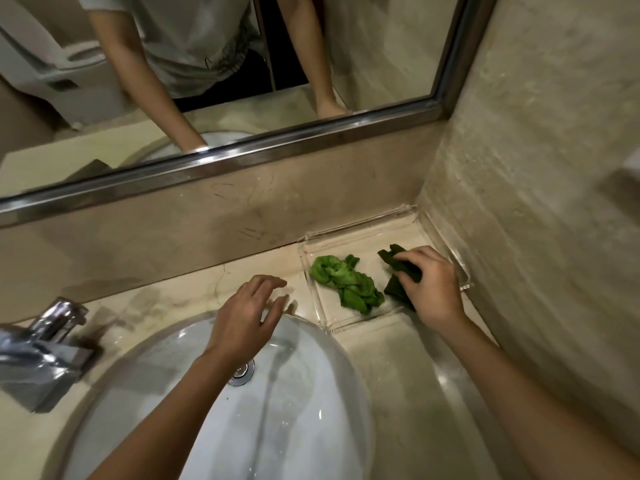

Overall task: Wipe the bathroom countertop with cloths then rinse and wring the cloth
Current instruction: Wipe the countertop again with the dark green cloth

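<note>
A clear plastic tray [325,320] sits in the back right corner of the beige countertop [391,355]. In it lie a crumpled light green cloth [346,282] on the left and a dark green cloth [394,268] on the right. My right hand [429,285] rests on the dark green cloth, fingers curled over it and gripping it. My left hand [249,320] hovers open over the far rim of the white sink basin [263,403], fingers spread, holding nothing.
A chrome faucet [45,344] stands at the left of the basin. A metal drain [244,370] sits in the bowl. A framed mirror [221,157] runs along the back wall, and a stone wall [536,202] closes off the right side.
</note>
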